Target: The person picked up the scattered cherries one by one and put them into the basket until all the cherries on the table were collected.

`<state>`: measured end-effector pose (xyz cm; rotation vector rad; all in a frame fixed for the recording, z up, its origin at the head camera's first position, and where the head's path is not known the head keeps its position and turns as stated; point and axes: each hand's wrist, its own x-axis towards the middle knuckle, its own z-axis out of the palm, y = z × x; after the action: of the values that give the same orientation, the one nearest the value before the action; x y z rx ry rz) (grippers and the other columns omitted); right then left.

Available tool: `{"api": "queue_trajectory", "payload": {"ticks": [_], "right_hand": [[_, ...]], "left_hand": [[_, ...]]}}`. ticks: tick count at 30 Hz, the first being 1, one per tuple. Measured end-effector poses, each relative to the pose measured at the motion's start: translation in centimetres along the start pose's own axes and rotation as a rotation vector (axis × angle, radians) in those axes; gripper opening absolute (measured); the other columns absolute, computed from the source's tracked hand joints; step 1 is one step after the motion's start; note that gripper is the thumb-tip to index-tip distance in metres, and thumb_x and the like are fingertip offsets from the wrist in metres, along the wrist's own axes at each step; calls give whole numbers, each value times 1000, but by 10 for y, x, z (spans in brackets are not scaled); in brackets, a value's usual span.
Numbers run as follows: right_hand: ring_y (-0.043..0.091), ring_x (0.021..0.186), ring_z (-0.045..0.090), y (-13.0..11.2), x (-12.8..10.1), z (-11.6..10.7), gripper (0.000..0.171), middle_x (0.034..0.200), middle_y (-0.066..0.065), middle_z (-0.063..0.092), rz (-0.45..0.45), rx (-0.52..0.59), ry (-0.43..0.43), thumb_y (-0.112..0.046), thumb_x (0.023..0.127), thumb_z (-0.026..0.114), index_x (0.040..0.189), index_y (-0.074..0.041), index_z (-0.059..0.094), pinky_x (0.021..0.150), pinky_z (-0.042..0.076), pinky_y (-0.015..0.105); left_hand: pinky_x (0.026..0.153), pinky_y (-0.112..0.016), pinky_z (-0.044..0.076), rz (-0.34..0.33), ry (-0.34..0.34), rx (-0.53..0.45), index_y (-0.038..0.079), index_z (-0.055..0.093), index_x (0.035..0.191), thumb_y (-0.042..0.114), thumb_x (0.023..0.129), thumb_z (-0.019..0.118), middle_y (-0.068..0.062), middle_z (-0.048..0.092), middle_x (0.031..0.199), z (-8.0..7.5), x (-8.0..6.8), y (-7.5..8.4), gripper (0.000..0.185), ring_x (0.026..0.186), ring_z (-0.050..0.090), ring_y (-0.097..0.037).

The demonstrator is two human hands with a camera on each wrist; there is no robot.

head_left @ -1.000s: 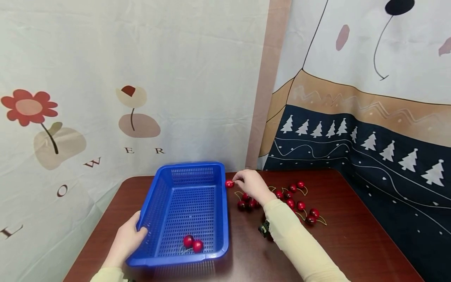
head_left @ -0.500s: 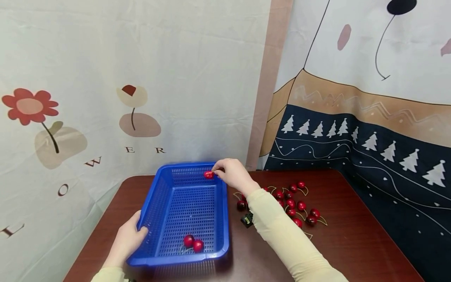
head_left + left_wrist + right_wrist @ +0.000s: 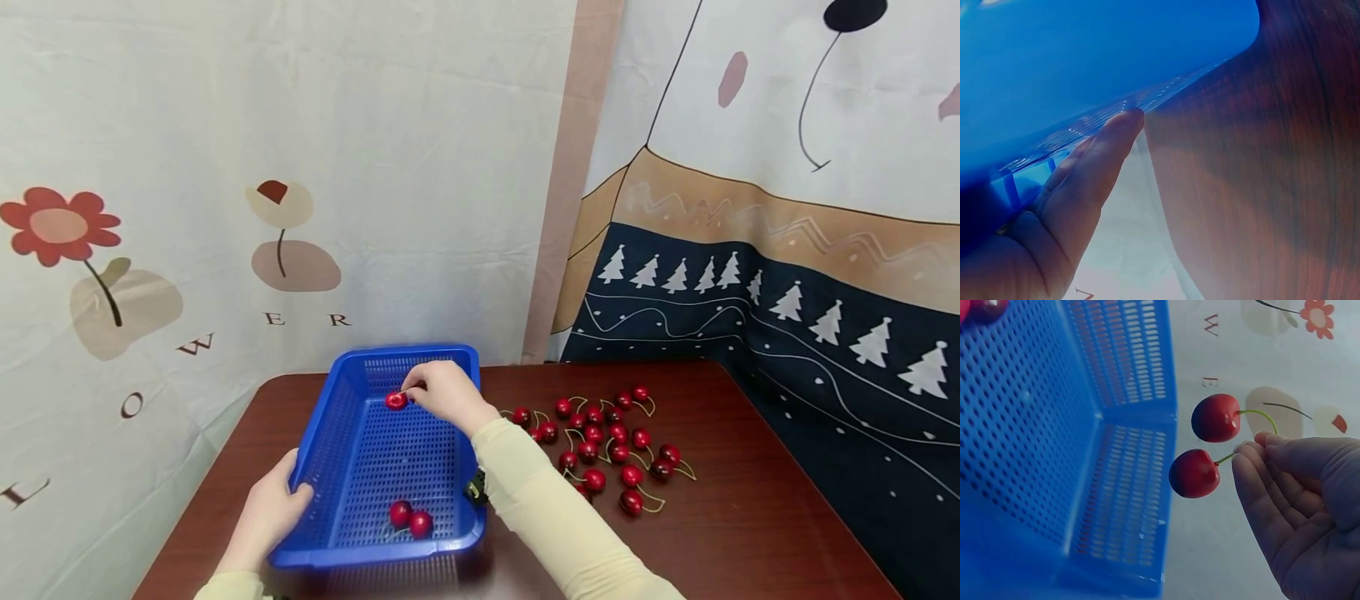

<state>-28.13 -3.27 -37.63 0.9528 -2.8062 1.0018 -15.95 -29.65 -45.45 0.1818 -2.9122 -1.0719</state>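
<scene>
The right hand [image 3: 444, 392] hangs over the far part of the blue basket [image 3: 352, 533], with its fingers [image 3: 1254, 464] pinching the thin green stems of a pair of red cherries [image 3: 396, 401]. The right wrist view shows the two fruits dangling just off the fingertips, one above the other, clear of the perforated basket walls and not touching the floor of the basket. The left hand [image 3: 267, 514] grips the near left rim of the basket, thumb laid over the edge and the fingers curled under it; in the left wrist view a thumb [image 3: 1100, 153] lies flat against the blue plastic, with the dark wooden bench [image 3: 750, 517] beside it. Two more cherries [image 3: 410, 517] lie together on the basket floor near its front wall, touching each other, well apart from the pair that is held. The basket stands on the left half of the bench, close to the front edge. To its right, a loose cluster of cherries [image 3: 603, 442] with curling stems lies on the bench, some of the fruits touching. Behind the bench hang a pale cloth with flower prints [image 3: 60, 227] and a cloth with white trees [image 3: 825, 321] on dark blue.
</scene>
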Motion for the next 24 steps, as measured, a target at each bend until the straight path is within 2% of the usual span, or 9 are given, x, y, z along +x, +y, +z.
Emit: {"api": "queue_trajectory", "payload": {"ticks": [15,24], "right_hand": [[5,66,55,3,5,37,10,80,-8,67,162,46,-65,-15,94,67,94,-14,77,63,48,19],[8,57,56,1,-2,44,15,67,-1,66,278,37,-179,-13,93,67,82,-9,75,60,47,23]], "left_hand": [[80,-58,51,12,15,14,-1,40,142,5,90,53,-31,61,119,1,0,1,54,95,64,-40],[77,-55,52,10,10,7,0,40,142,5,91,54,-31,62,118,0,-1,0,54,92,64,-37]]}}
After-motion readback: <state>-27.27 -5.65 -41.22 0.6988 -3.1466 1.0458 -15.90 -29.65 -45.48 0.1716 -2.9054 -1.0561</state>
